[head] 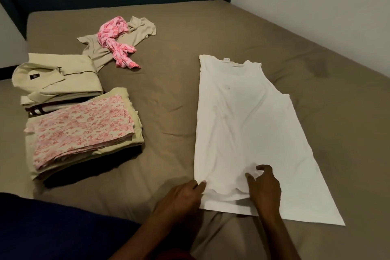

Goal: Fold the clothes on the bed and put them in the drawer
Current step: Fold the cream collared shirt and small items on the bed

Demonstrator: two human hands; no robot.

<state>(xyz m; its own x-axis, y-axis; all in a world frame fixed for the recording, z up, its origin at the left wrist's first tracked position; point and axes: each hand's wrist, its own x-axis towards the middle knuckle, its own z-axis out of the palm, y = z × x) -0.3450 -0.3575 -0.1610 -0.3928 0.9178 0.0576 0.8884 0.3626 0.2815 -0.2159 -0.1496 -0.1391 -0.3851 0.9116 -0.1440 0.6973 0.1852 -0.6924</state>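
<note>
On the bed (211,34), at the left, sit two folded stacks: a cream shirt (57,78) farther off and a pink floral cloth (84,131) nearer. Beyond them lies an unfolded beige top (101,50) with a crumpled pink garment (116,40) on it. To the right a white vest (242,124) lies partly folded. The left hand (179,200) pinches its near left edge; the right hand (264,186) rests on the hem, fingers loosely curled.
</note>
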